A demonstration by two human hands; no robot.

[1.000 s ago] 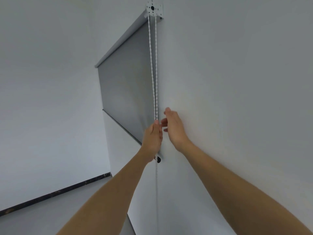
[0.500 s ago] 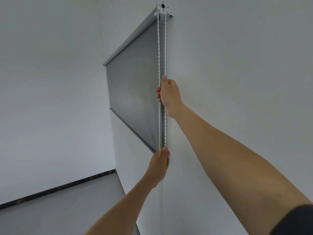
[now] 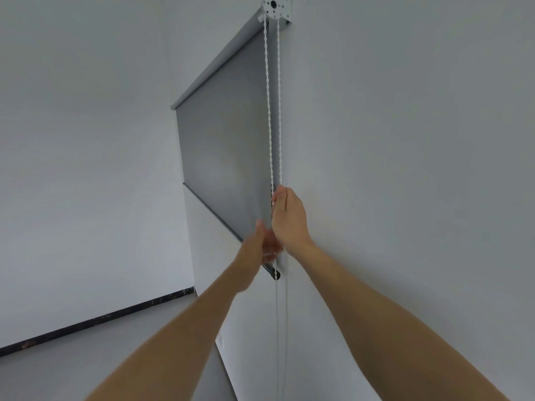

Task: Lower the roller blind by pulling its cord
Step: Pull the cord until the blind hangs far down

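Hands, right above left, at cord beside blind edge.

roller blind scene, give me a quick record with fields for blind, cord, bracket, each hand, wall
blind: grey fabric roller blind, partly lowered, dark bottom bar ending near the hands
cord: white beaded loop cord, two strands hanging from the top past the hands
bracket: white metal end bracket on the wall at top
right hand: right hand closed on the cord, the higher of the two
left hand: left hand just below it, blurred, grip unclear
wall: plain white wall to the right
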